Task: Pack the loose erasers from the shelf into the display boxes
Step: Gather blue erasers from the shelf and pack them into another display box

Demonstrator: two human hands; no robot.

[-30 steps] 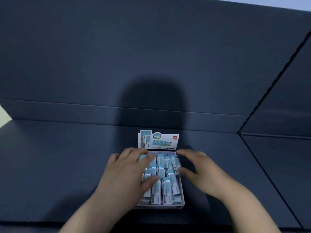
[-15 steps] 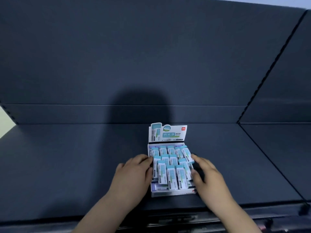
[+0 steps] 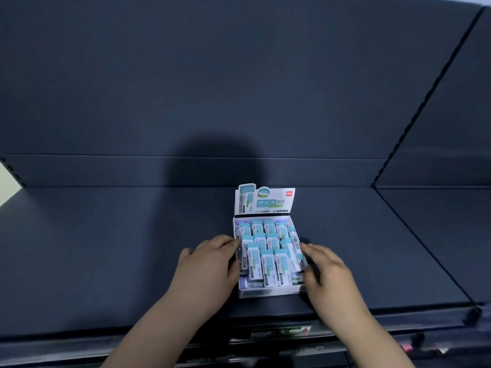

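We note one display box [image 3: 269, 292] standing on the dark shelf [image 3: 106, 248], a little right of centre and near the front edge. It is white and open-topped, and its printed header card [image 3: 264, 200] stands upright at the far end. The box is filled with erasers [image 3: 268, 261] in teal-and-white sleeves. We count a far row lying fairly flat, with nearer rows overlapping it and tilted up toward us. At the right side one eraser sits askew, with a barcode facing up. The left hand [image 3: 207, 269] is against the box's left wall. Its fingers curl onto the wall's upper edge and the thumb is set lower on the same side, so we read it as gripping the box. The right hand [image 3: 329, 274] lies along the right wall with its fingers fairly straight and its fingertips touching the wall near the askew eraser. We take this as a flat press rather than a closed grasp. Both forearms enter from the bottom of the view. A broad shadow [image 3: 212, 166] falls on the dark back panel [image 3: 239, 75] behind the box. Below the shelf's front edge runs a label rail [image 3: 281, 332], but its tags are too blurred for us to read. We see no loose erasers on the shelf around the box.
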